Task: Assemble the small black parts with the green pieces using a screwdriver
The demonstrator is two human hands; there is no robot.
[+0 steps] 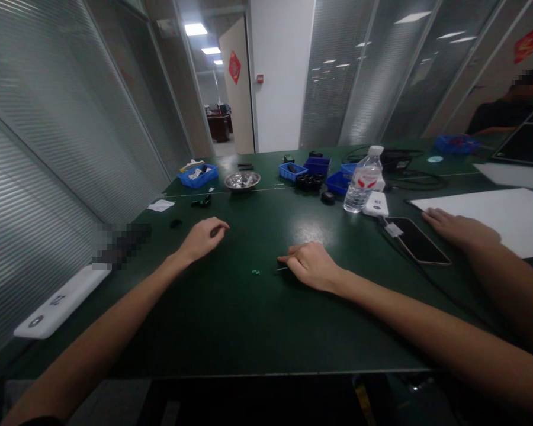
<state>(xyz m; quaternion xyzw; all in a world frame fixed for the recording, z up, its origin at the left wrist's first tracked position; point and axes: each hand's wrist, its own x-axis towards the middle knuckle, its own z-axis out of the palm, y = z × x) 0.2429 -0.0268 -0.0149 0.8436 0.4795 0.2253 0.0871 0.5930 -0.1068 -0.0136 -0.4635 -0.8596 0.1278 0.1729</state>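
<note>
My left hand [203, 238] hovers over or rests on the table left of centre, its fingers curled inward. A dark patch shows between those fingers; whether it is an object or shadow I cannot make out. My right hand [311, 264] lies low on the tabletop, closed around a thin metal tool [281, 269] whose tip points left. Just left of that tip is a tiny green piece [256, 272], like a small circuit board. Behind my left hand are small black parts [201, 202] and another black piece [176, 223].
A steel bowl [242, 181] and blue baskets [198, 176] stand farther back. To the right are a water bottle [363, 183], a white power bank [376, 205] and a cabled phone [416, 239]. Another person's hand [462, 228] rests on a white panel [510, 216].
</note>
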